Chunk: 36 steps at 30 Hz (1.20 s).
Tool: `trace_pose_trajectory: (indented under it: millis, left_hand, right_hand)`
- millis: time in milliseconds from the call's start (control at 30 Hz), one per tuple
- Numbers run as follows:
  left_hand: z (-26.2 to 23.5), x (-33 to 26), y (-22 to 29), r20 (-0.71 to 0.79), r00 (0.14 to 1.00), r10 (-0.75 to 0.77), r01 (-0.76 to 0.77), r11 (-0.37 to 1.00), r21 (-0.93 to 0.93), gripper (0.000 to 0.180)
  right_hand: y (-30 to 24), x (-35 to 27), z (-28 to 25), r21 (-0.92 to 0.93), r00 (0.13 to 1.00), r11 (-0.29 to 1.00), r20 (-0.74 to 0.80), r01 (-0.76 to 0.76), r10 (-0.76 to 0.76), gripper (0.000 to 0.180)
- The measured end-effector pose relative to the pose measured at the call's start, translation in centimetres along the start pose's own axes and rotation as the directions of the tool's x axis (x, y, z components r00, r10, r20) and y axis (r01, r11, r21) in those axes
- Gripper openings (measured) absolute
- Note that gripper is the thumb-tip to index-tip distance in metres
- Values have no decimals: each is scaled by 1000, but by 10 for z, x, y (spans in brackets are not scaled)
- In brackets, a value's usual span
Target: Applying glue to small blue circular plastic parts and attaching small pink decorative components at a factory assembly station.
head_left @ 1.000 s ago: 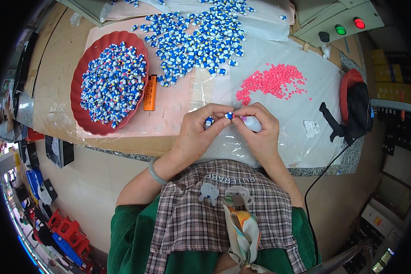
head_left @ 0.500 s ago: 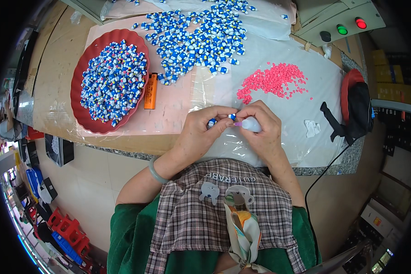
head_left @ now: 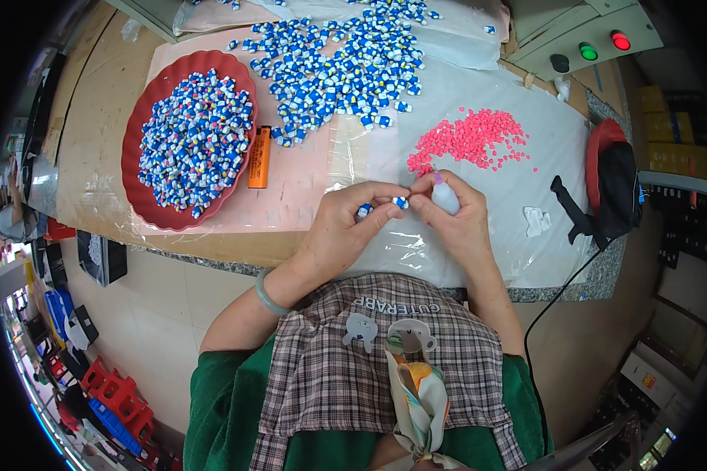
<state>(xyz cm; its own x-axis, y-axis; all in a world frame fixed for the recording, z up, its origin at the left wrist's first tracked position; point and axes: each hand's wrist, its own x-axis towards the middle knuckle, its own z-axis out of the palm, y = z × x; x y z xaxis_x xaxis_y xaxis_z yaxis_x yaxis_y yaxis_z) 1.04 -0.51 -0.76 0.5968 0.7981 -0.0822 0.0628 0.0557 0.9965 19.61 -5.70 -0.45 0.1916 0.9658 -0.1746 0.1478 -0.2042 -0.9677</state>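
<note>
left hand (head_left: 346, 228): fingers pinching a small blue-white piece (head_left: 400, 202) at the tips
right hand (head_left: 455, 220): fingers curled round a little white bottle (head_left: 445, 198), touching that piece
pink pellets (head_left: 471, 140): just beyond the fingertips

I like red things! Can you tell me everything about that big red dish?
The red dish is a round, shallow, glossy bowl that looks like plastic. It sits flat on the table's left side, on clear plastic sheeting, heaped with small blue-and-white pieces. An orange lighter-shaped thing lies against its right rim. Neither hand touches it.
</note>
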Motion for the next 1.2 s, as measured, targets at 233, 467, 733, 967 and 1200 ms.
trace_pose_trajectory:
  millis: [233, 467, 733, 967, 1200]
  left_hand:
    - [-27, -1, -1, -114, 993, 11, -5, 999, 54, 23]
    - [-32, -4, 5, -179, 981, -80, 76, 997, -28, 21]
    - [-38, -5, 2, -184, 982, -47, 46, 999, -9, 21]
    - [-39, -7, -4, -179, 984, -18, 16, 1000, -16, 23]
    - [-24, -5, -1, -54, 998, -37, 38, 999, 20, 23]
  right_hand:
    - [-3, 6, -17, -241, 951, 948, -180, 207, -253, 11]
    - [-8, 6, -10, -463, 944, 839, -19, 284, -330, 14]
    - [-11, 7, -7, -600, 937, 723, 166, 343, -307, 22]
    - [-15, 9, -10, -639, 928, 676, 197, 367, -318, 24]
    - [-8, 6, -12, -32, 980, 986, 117, 164, -159, 11]
